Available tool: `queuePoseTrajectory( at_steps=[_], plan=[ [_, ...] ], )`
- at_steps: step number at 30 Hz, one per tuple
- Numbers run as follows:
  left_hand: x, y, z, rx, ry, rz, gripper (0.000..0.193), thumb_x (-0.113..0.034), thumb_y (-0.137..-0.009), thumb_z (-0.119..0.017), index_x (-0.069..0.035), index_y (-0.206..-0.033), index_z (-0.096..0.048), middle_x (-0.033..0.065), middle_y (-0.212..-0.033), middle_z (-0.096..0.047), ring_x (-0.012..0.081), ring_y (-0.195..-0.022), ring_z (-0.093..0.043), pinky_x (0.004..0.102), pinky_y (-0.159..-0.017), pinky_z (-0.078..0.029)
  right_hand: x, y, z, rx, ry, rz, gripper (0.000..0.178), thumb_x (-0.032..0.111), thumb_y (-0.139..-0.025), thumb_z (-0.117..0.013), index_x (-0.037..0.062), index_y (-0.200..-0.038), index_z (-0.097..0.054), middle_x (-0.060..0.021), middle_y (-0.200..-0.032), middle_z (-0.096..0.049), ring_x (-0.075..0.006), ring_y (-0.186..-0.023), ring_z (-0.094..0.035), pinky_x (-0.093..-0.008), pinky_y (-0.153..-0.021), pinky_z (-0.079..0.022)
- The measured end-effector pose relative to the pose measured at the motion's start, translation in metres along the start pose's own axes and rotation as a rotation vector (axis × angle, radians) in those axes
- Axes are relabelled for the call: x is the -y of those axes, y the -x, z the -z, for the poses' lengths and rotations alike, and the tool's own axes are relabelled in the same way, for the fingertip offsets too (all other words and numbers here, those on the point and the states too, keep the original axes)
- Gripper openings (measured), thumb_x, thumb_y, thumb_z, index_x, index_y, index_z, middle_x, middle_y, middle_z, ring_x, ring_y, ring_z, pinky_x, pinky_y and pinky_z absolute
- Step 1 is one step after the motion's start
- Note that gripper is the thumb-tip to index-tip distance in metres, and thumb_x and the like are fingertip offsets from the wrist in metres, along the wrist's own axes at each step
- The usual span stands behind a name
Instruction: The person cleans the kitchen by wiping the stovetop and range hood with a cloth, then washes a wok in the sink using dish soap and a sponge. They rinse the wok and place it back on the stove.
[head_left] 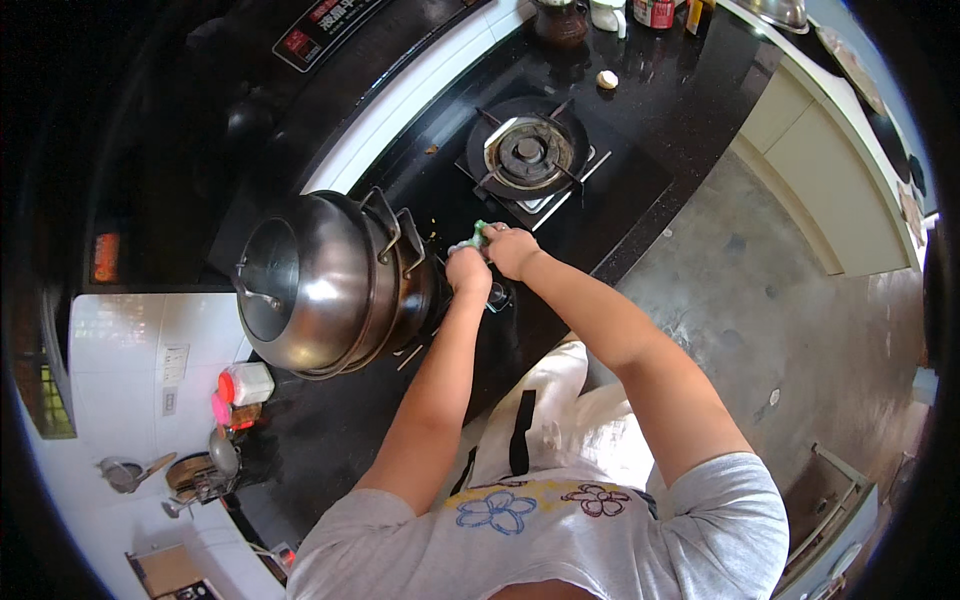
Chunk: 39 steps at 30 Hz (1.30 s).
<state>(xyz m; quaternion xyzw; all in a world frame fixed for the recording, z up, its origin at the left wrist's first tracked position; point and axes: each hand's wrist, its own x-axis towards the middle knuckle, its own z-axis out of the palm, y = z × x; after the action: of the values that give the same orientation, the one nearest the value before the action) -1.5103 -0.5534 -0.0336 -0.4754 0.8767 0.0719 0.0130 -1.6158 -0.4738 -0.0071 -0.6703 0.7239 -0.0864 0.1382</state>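
Observation:
My left hand (468, 268) and my right hand (511, 250) meet over the black stove top, both closed on a green and white cloth (482, 232). Only a little of the cloth shows between the fingers. Just left of my left hand stands a large steel steamer pot (335, 290) with a domed lid and wire side handles. Beyond my hands lies the bare gas burner (528, 150), a round black ring with pan supports. A few small yellowish crumbs (433, 236) dot the surface between the pot and my hands.
An eggshell (607, 79) lies on the black counter (660, 120) behind the burner. A brown jar (561, 22) and a red can (655, 13) stand at the far edge. Red-lidded jars (245, 384) and a hanging strainer (122, 474) are at the left. A range hood (180, 130) overhangs the upper left.

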Motion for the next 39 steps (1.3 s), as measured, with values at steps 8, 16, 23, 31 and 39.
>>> queuePoseTrajectory(
  at_steps=[8,16,23,31,39],
  plan=[
    [-0.021,0.009,0.028,0.196,0.159,-0.292,0.019,-0.020,-0.072,-0.069,-0.010,-0.088,-0.066,0.0139,-0.088,-0.063,0.0350,-0.087,-0.062,0.0451,-0.073,-0.050,-0.025,0.037,0.020,0.046,-0.060,0.032,0.028,0.012,-0.072,-0.063,0.0057,-0.099,-0.068,-0.0131,-0.111,-0.060,-0.0291,-0.101,-0.060,-0.0391,-0.084,-0.050],
    [-0.094,0.023,0.084,-0.060,0.118,-0.178,0.017,-0.007,-0.081,-0.063,-0.008,-0.097,-0.066,0.0126,-0.105,-0.056,0.0342,-0.095,-0.056,0.0427,-0.076,-0.048,-0.151,0.150,0.062,-0.448,-0.640,0.059,0.039,0.005,-0.070,-0.061,0.0052,-0.109,-0.063,-0.0166,-0.121,-0.052,-0.0348,-0.107,-0.055,-0.0400,-0.092,-0.047],
    [-0.309,-0.105,0.074,-0.125,0.414,-0.590,0.049,-0.008,-0.079,-0.070,-0.010,-0.124,-0.052,0.0164,-0.123,-0.044,0.0339,-0.109,-0.053,0.0378,-0.088,-0.048,-0.323,0.172,0.074,-0.492,-0.121,-0.518,0.043,0.016,-0.075,-0.063,0.0052,-0.116,-0.061,-0.0145,-0.136,-0.042,-0.0347,-0.128,-0.036,-0.0481,-0.109,-0.027],
    [-0.387,-0.267,-0.003,0.018,0.246,-0.319,0.068,-0.015,-0.063,-0.083,-0.008,-0.123,-0.054,0.0148,-0.118,-0.056,0.0329,-0.106,-0.056,0.0397,-0.090,-0.048,-0.437,0.064,0.091,-0.454,-0.100,-0.829,0.062,0.032,-0.087,-0.055,0.0047,-0.140,-0.038,-0.0111,-0.147,-0.032,-0.0347,-0.137,-0.025,-0.0530,-0.113,-0.015],
    [-0.459,-0.217,-0.018,0.160,0.528,-0.808,0.044,-0.016,-0.064,-0.081,-0.005,-0.101,-0.062,0.0131,-0.098,-0.062,0.0324,-0.093,-0.061,0.0382,-0.079,-0.050,-0.430,0.131,0.097,-0.426,-0.040,-0.684,0.047,0.020,-0.075,-0.065,0.0102,-0.121,-0.058,-0.0071,-0.126,-0.048,-0.0265,-0.130,-0.036,-0.0626,-0.109,-0.014]
  ],
)
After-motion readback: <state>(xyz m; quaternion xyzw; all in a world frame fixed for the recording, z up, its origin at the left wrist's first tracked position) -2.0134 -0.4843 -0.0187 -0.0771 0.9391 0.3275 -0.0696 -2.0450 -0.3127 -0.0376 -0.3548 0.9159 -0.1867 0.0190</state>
